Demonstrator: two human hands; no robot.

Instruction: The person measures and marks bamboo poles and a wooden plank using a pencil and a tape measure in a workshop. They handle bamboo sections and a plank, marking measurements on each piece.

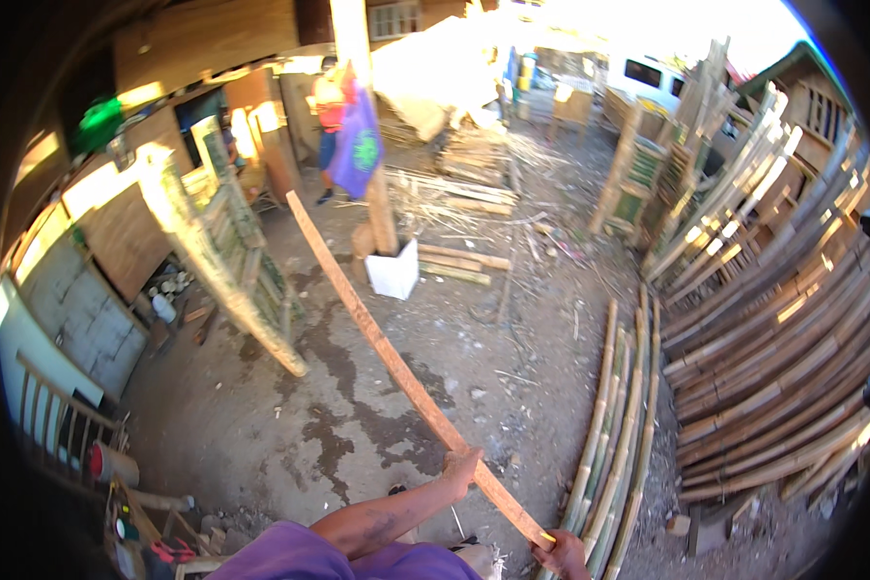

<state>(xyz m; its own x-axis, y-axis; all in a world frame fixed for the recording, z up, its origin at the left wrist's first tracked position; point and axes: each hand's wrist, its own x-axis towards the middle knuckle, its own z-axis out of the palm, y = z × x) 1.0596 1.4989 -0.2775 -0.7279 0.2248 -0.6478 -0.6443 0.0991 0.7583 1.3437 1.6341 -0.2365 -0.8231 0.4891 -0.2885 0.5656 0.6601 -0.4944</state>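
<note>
Left hand [462, 468] and right hand [563, 556] gripping one long reddish plank [387, 356].
The left wraps its lower part, the right its near end; it slants forward and left above patchily damp ground [498, 387]. Bamboo poles [622, 440] lie rightward, near a large pole stack [773, 387].

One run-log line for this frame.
left hand: gripping long plank partway along | right hand: holding its near end | bamboo poles: lying to the right
</note>
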